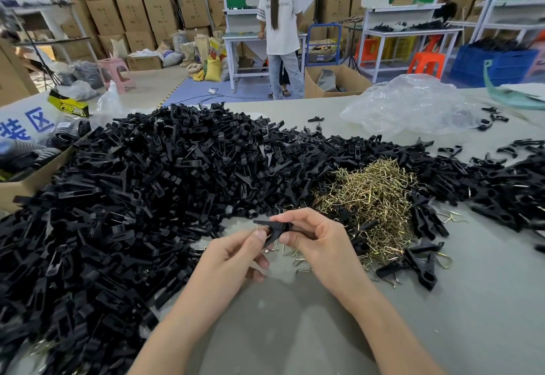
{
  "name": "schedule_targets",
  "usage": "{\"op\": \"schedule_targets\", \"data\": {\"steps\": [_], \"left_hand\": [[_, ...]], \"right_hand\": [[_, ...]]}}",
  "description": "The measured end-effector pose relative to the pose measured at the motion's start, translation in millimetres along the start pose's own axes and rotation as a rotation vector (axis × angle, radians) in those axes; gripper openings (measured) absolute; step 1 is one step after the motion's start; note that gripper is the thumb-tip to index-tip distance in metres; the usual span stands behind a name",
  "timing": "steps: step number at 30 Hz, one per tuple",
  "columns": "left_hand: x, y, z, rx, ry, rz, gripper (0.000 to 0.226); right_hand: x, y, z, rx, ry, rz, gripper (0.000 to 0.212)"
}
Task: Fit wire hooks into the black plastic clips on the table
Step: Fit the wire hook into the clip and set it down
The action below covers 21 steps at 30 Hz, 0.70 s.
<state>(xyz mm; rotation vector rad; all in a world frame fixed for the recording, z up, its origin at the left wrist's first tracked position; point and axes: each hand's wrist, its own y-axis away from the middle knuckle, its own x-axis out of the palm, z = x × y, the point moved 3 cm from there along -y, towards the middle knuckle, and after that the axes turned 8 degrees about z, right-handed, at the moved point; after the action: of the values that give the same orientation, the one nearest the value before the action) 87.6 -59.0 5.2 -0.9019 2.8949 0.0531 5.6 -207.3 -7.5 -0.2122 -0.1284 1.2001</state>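
Note:
Both hands hold one black plastic clip (272,228) just above the table, in the middle of the view. My right hand (318,242) pinches its right end between thumb and fingers. My left hand (236,253) pinches the left part, thumb on top, where a bit of wire hook (261,227) shows at the clip. A big heap of black clips (141,197) fills the left and centre. A mound of brass-coloured wire hooks (371,197) lies just right of my hands.
A few fitted clips (421,265) lie at the right of the hook mound, loose hooks (298,256) under my hands. A crumpled clear plastic bag (413,106) sits far right, a cardboard box (32,180) at the left edge. A person (283,29) stands beyond the table.

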Motion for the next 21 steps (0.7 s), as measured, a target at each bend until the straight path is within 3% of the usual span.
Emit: {"op": "schedule_targets", "data": {"steps": [8,21], "left_hand": [[-1.9,-0.1,-0.9,-0.069,0.371,0.048,0.048],[7.0,2.0,-3.4,-0.057,0.529,0.278,0.039]], "right_hand": [[-0.5,0.2,1.7,-0.011,-0.027,0.017,0.027],[2.1,3.8,2.4,0.066,0.001,0.068,0.03]]}}
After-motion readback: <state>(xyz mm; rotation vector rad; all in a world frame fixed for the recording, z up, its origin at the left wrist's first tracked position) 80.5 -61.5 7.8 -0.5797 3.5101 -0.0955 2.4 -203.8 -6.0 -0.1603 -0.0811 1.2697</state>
